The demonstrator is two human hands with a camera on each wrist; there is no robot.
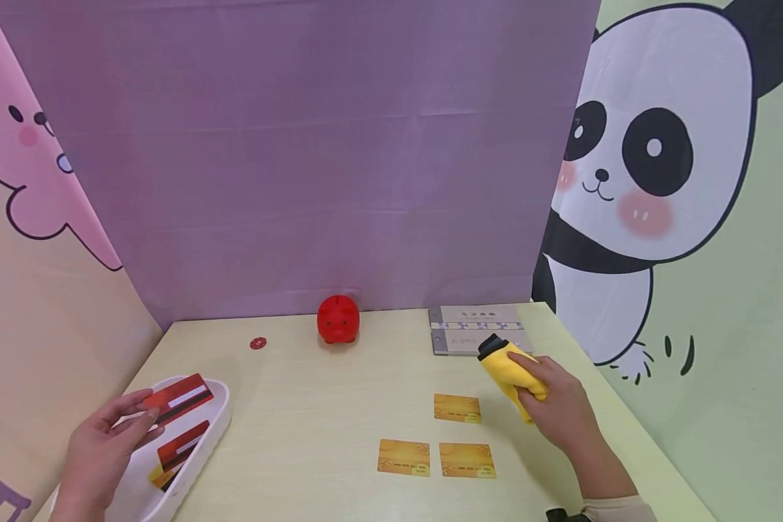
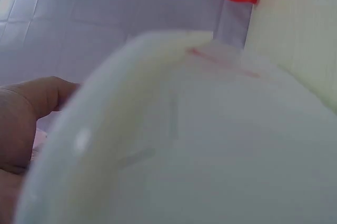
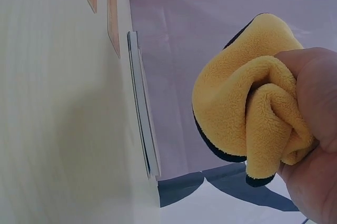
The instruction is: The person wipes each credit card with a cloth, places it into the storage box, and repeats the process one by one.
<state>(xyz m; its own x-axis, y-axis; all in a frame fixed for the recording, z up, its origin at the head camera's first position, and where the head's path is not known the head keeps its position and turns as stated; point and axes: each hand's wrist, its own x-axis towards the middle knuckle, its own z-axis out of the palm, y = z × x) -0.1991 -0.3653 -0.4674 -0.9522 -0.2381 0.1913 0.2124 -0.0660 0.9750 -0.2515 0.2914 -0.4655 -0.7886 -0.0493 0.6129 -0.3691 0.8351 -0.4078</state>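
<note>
Over a white oval tray at the table's left, my left hand pinches a red bank card with a dark stripe. Beneath it in the tray lie another red card and a partly covered yellow card. In the left wrist view, the tray hides most of the hand. My right hand grips a bunched yellow cloth with black edging, raised over the table's right side. The right wrist view shows the cloth folded in the fingers. Gold cards lie to its left.
A red piggy bank stands at the back middle, with a small round red piece to its left. Flat grey boxes or books lie at the back right. A purple curtain hangs behind the table.
</note>
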